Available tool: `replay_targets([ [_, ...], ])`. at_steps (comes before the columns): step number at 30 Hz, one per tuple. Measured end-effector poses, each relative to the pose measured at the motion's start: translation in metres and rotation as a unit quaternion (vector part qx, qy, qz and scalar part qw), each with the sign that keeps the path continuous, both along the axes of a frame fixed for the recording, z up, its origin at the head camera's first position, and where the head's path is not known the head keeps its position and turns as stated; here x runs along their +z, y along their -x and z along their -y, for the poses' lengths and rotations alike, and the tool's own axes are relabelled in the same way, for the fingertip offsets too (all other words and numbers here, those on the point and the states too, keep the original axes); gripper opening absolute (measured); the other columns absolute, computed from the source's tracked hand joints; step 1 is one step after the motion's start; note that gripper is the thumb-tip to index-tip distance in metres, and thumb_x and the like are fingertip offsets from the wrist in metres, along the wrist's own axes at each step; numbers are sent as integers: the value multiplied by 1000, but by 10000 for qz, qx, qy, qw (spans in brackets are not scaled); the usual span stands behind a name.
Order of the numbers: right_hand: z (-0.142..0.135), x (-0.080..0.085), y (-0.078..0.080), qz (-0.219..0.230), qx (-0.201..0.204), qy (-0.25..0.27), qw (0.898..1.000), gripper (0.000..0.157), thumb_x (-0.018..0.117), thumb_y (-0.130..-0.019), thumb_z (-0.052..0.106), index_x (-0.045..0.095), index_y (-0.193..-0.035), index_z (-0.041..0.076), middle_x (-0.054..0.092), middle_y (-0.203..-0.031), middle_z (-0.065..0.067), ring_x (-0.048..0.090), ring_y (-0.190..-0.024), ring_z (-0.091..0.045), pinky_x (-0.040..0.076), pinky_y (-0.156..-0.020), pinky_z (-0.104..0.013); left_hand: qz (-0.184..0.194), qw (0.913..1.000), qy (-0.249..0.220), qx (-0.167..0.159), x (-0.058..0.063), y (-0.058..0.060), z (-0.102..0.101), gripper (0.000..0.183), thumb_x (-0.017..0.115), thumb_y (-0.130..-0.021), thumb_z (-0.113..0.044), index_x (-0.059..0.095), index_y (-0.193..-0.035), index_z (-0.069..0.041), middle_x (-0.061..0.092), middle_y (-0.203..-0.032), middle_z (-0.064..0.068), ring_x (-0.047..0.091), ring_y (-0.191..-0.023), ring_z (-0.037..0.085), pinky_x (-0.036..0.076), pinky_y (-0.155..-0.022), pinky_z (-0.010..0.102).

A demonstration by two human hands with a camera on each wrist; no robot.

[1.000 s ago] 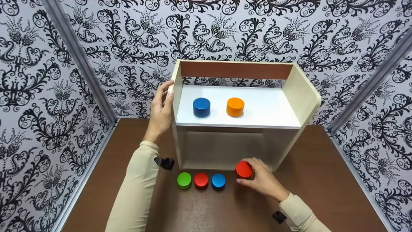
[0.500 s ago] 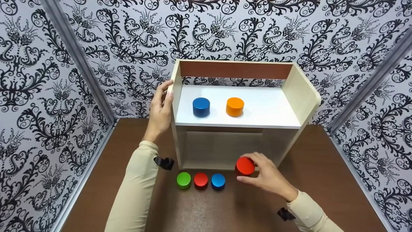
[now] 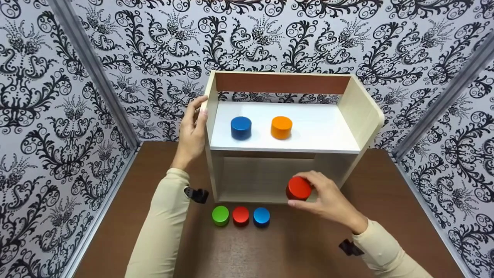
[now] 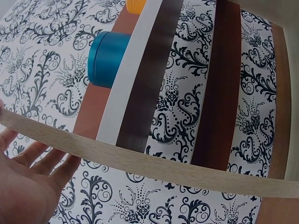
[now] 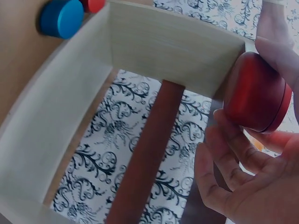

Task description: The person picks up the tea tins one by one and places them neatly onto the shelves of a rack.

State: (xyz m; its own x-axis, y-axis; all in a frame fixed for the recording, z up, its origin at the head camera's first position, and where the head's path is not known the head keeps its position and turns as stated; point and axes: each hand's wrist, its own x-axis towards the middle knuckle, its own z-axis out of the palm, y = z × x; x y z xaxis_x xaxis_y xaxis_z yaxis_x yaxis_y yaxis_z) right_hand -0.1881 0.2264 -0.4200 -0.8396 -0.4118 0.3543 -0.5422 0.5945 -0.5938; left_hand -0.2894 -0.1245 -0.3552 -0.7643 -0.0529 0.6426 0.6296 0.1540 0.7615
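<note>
A small two-tier wooden shelf [image 3: 285, 149] stands at the middle of the table. My left hand [image 3: 193, 133] grips the front edge of its left side panel [image 4: 140, 163], thumb in front and fingers behind. In my right hand [image 3: 328, 197] is a red round tin [image 3: 299, 188], pinched between thumb and fingers; a lid seam shows on the tin [image 5: 257, 93] in the right wrist view. It is raised in front of the lower compartment, below the white upper board. On that board sit a blue round tin [image 3: 241, 128] and an orange round tin [image 3: 281, 127].
In front of the shelf, a green tin [image 3: 220, 215], a second red tin [image 3: 241, 216] and a second blue tin [image 3: 261, 217] stand in a row on the brown table [image 3: 239, 255]. Patterned wall panels [image 3: 154, 46] enclose the back and sides.
My right hand has lifted the red tin from near the table, up and slightly rightward. The left hand keeps its grip on the side panel.
</note>
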Motion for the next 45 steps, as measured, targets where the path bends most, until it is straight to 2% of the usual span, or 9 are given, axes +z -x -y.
replay_targets([
  [3, -3, 8, 3, -270, 13, 20, 9996, 60, 91, -76, 33, 65, -124, 9, 65, -108, 4, 57, -93, -13, 56, -77, -27, -66, 10000, -48, 5, 0, 1, 0, 36, 45, -106, -11, 51, -140, 0, 56, -119, 23, 54, -99, 39, 45, -83, 30],
  [11, -8, 32, 10, -428, -62, -60, 9990, 59, 91, -77, 30, 64, -125, 8, 65, -108, 1, 58, -93, -14, 56, -77, -27, -16, 10000, -7, 21, 0, 0, 0, 37, 45, -106, -12, 51, -141, -3, 55, -114, 25, 51, -93, 38, 43, -78, 28],
  [24, -20, 58, 29, -644, -329, 95, 9973, 57, 90, -78, 24, 64, -125, 3, 68, -109, -5, 58, -90, -18, 49, -77, -22, 71, 10000, 0, 9, 0, 0, 0, 37, 45, -106, -13, 50, -141, -3, 56, -124, 23, 53, -103, 38, 46, -87, 35],
  [29, -24, 67, 39, -535, -591, 42, 9968, 57, 89, -80, 26, 64, -125, 2, 68, -111, -10, 58, -92, -21, 46, -77, -23, 24, 10000, -43, -2, 0, 0, -1, 36, 45, -106, -12, 51, -141, -2, 55, -125, 25, 53, -103, 40, 46, -87, 34],
  [33, -26, 73, 48, -366, -783, 4, 9963, 59, 88, -81, 29, 63, -126, 0, 67, -114, -13, 59, -96, -24, 48, -79, -25, -4, 10000, -82, 4, 0, 0, -1, 36, 45, -106, -11, 51, -140, -1, 55, -124, 26, 52, -102, 42, 45, -86, 33],
  [39, -29, 81, 66, -114, -1097, -21, 9939, 59, 86, -83, 33, 62, -126, 0, 66, -114, -16, 58, -98, -26, 47, -81, -29, -4, 10000, -89, -23, 0, 0, -1, 37, 45, -106, -11, 51, -140, -1, 55, -126, 26, 54, -104, 42, 47, -89, 42],
  [45, -32, 85, 83, 184, -1520, -48, 9882, 62, 84, -85, 34, 59, -128, -3, 65, -117, -20, 56, -99, -31, 45, -85, -39, 18, 9999, -120, -49, 0, 0, -1, 37, 44, -106, -11, 50, -141, 0, 55, -129, 26, 55, -106, 44, 48, -90, 47],
])
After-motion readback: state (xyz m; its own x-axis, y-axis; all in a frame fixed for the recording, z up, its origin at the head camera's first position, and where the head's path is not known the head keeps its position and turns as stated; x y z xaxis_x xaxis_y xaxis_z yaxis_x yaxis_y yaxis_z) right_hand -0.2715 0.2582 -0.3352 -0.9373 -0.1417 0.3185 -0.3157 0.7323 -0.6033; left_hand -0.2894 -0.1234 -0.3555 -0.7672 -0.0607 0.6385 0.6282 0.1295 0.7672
